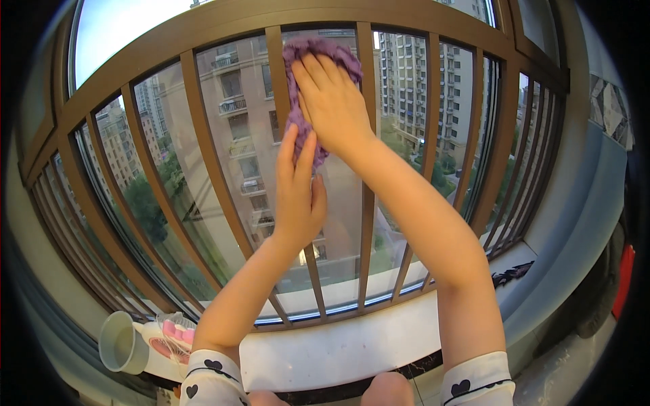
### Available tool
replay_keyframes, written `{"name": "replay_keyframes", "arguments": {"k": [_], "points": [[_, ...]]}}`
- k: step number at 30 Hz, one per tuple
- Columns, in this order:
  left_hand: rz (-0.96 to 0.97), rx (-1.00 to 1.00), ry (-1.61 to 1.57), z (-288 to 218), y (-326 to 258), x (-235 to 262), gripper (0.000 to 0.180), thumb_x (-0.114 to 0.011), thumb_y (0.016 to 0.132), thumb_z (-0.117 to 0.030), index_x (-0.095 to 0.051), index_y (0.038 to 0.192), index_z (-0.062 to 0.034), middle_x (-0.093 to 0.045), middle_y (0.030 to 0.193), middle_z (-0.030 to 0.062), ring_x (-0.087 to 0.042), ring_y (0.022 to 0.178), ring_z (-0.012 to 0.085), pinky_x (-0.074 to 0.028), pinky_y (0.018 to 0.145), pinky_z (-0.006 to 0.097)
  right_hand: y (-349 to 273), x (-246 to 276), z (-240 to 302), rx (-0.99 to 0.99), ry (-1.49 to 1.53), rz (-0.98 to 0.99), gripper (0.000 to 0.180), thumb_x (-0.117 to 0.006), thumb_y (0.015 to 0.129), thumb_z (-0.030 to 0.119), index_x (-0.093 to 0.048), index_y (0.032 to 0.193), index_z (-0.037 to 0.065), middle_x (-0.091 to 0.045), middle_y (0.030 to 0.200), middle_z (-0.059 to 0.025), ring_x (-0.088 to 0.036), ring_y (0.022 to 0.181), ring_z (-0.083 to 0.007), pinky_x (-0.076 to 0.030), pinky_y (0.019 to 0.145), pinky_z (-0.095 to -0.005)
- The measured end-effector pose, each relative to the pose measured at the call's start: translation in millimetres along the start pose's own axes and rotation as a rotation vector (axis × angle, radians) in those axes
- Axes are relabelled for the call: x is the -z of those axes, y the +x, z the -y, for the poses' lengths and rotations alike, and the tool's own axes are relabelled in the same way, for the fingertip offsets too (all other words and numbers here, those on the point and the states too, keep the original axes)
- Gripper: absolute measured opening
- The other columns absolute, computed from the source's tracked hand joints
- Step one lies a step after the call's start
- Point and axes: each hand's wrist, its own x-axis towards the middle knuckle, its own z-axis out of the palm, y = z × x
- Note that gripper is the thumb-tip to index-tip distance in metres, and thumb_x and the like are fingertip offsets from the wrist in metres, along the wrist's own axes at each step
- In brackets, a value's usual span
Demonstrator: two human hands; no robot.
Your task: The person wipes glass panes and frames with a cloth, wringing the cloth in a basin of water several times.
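A crumpled purple cloth [315, 47] lies against the window between brown vertical bars, high in the middle of the view. My right hand [332, 105] holds it pressed to the window, palm down, its fingers pointing up over the fabric. Just below, my left hand [301, 193] reaches up with its fingers stretched out and thumb apart. Two of its fingertips touch the lower end of the cloth. The fabric under my right palm is hidden.
Brown window bars [208, 152] run across the whole front, under a thick frame rail [223, 20]. A white sill [338, 352] lies below. At the lower left stand a pale bucket [126, 345] and a pink and white item [177, 333]. A blue-grey curtain [569, 271] hangs right.
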Motion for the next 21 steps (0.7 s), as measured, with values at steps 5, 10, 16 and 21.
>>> {"name": "replay_keyframes", "arguments": {"k": [5, 10, 16, 21], "points": [[-0.050, -0.050, 0.037, 2, 41, -5, 0.058, -0.046, 0.076, 0.012, -0.043, 0.132, 0.0005, -0.035, 0.141, 0.0224, -0.039, 0.127, 0.0405, -0.033, 0.105, 0.041, 16, -10, -12, -0.118, -0.138, -0.107, 0.047, -0.059, 0.084, 0.016, -0.046, 0.125, -0.002, -0.049, 0.124, -0.0158, -0.048, 0.115, -0.0310, -0.050, 0.085, -0.0349], [-0.121, -0.081, -0.028, 3, 49, -7, 0.053, -0.048, 0.078, 0.010, -0.046, 0.130, -0.0003, -0.039, 0.138, 0.0207, -0.042, 0.125, 0.0387, -0.035, 0.103, 0.040, 12, -9, 3, -0.388, 0.053, -0.084, 0.053, -0.058, 0.086, 0.015, -0.035, 0.128, -0.008, -0.042, 0.129, -0.0249, -0.046, 0.114, -0.0394, -0.051, 0.082, -0.0406], [-0.008, -0.038, -0.091, 7, 6, -1, 0.054, -0.047, 0.076, 0.011, -0.049, 0.128, -0.0018, -0.040, 0.138, 0.0194, -0.041, 0.126, 0.0356, -0.031, 0.106, 0.038, -39, 9, 40, -0.590, 0.238, 0.027, 0.052, -0.052, 0.087, 0.005, -0.033, 0.134, -0.008, -0.040, 0.136, -0.0223, -0.041, 0.121, -0.0396, -0.043, 0.096, -0.0396], [0.206, 0.063, -0.169, 9, -63, 1, 0.056, -0.045, 0.072, 0.012, -0.051, 0.126, -0.0009, -0.041, 0.138, 0.0204, -0.046, 0.123, 0.0356, -0.038, 0.100, 0.035, -124, 6, 74, -0.633, 0.269, 0.080, 0.061, -0.054, 0.086, 0.012, -0.031, 0.141, -0.002, -0.034, 0.141, -0.0268, -0.036, 0.126, -0.0473, -0.037, 0.100, -0.0459]]}}
